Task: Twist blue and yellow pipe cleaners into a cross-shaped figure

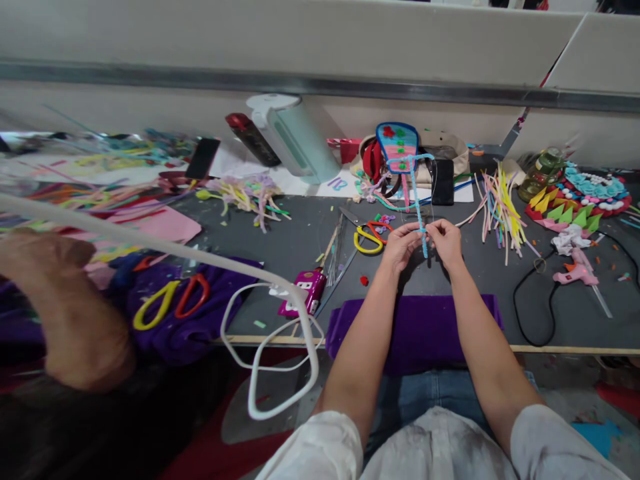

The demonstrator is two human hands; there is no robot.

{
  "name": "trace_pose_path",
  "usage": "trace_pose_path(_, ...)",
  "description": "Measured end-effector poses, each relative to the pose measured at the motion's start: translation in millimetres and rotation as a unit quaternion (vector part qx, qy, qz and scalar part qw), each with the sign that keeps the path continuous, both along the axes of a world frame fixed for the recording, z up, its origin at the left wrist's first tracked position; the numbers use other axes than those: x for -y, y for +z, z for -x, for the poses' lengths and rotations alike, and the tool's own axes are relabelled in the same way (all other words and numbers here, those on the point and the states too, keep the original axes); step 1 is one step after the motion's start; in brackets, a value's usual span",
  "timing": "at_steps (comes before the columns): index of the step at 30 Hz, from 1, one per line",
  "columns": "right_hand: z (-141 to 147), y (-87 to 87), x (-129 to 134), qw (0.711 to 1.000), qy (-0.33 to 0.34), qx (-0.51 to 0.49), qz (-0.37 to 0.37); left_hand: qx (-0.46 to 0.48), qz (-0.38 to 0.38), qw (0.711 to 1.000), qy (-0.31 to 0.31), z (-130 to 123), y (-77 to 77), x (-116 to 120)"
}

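Both hands are close together over the table (295, 230), clamped by the fingertips on a fuzzy blue stem (415, 190). The left hand (403, 244) pinches it from one side and the right hand (445, 241) from the other, low on its length, so that a short end pokes out below the fingers. The stem rises away from the person to a thin crossbar at its top, which overlaps a shield-shaped ornament (399, 141) in the view; whether the two touch, I cannot tell. Scissors (369, 240) with yellow and red handles lie open just beside the left hand, and a small red bit (364, 281) sits nearer the person. A purple cloth (425, 333) lies under the forearms at the table's edge. Left of it is a magenta box (305, 292). To the right of the right hand are a loose bunch of pastel stems (504, 217) and, farther along, a pink glue gun (577, 270) with a black cord. A dark phone (443, 183) lies beyond the hands, near the ornament. A pale jug (303, 140) stands by the wall. At far left, a co-worker's arm (83, 320) is blurred.
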State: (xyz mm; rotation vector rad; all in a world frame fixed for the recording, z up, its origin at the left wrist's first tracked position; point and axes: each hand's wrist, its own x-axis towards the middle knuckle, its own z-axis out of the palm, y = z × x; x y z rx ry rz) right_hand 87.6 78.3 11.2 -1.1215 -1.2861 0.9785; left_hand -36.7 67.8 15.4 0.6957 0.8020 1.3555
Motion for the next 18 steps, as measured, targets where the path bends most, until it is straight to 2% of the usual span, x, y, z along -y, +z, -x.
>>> trace_pose_path(11, 0.3, 3.1, 2.1, 0.999, -0.011, 0.033, -0.011, 0.002, 0.016, 0.999, 0.032, -2.9, -6.9, -3.2)
trace_pose_path(18, -0.7, -3.4, -2.2, 1.000, -0.014, 0.004, -0.008, 0.032, 0.006, 0.999, -0.020, 0.6, -7.7, -4.8)
